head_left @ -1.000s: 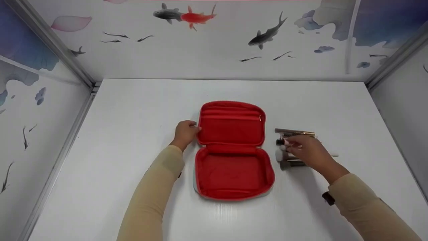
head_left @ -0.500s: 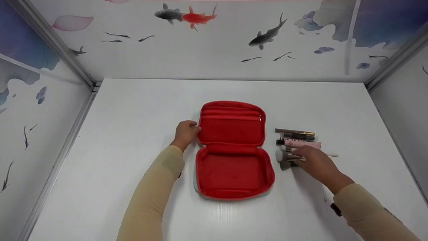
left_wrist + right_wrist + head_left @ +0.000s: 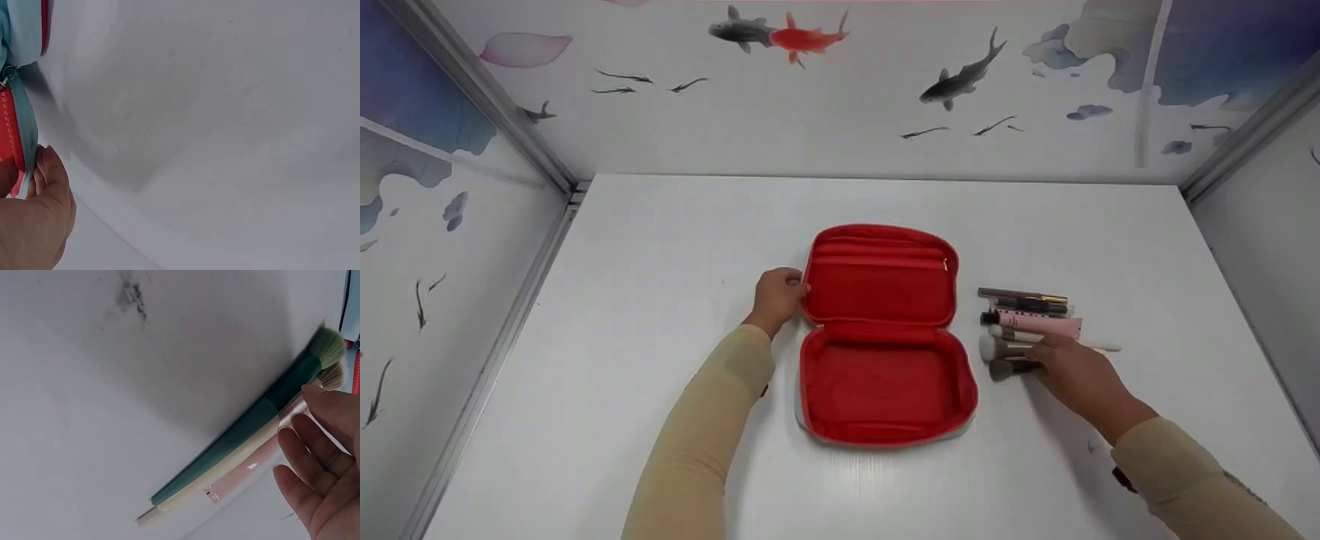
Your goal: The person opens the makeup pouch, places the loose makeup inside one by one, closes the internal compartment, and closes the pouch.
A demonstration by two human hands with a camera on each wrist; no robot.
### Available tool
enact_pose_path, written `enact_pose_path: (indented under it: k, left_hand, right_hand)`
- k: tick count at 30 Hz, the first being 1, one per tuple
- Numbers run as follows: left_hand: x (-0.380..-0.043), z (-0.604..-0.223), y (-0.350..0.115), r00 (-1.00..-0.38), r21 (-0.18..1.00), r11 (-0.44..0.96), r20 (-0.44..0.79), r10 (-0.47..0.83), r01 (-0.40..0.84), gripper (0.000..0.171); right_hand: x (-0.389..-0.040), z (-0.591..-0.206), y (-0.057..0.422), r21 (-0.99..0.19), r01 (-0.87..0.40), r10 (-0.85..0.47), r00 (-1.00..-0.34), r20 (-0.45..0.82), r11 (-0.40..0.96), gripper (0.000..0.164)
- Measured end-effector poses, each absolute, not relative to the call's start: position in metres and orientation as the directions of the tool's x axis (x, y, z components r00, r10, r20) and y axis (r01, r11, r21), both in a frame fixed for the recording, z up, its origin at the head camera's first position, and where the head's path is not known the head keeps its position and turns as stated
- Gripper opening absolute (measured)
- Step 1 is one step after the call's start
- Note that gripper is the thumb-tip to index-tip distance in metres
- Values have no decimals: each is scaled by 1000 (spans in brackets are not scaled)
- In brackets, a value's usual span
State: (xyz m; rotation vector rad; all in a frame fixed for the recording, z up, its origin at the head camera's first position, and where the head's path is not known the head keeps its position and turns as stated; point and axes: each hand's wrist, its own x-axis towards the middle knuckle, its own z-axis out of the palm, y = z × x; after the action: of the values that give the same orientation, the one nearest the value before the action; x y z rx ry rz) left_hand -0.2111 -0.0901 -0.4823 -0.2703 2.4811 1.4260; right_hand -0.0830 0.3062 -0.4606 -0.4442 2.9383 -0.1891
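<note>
A red-lined cosmetic bag (image 3: 883,294) lies unzipped and spread flat. My left hand (image 3: 778,301) pinches the left edge of its lid; in the left wrist view thumb and fingers (image 3: 54,169) sit either side of the pale blue and red rim. To the right of the bag, my right hand (image 3: 1080,375) is over the makeup brushes, fingers loosely bent. Its thumb overlaps a brown-bristled brush (image 3: 331,377) in the right wrist view. A green makeup brush (image 3: 242,444) lies alongside. In the head view the hand hides parts of the handles.
Beyond the brushes lie a pink squeeze tube (image 3: 1039,324) with a black cap, a black slim tube (image 3: 1027,305) and a brown-gold stick (image 3: 1020,294). The white table (image 3: 660,225) is bounded by printed panels (image 3: 855,135) at the back and sides.
My right hand has come off the pink tube and shifted toward me, to the nearest brushes, uncovering the tube. The left hand keeps its hold on the bag's lid.
</note>
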Motion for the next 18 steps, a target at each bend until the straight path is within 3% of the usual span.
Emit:
enact_pose_path:
  k: [18]
  left_hand:
    - [-208,-479,-90,-959,820,508,-278,-46,-262,26]
  right_hand:
    - [-87,-471,305,-77,-335,-343,-925,-161,939,14]
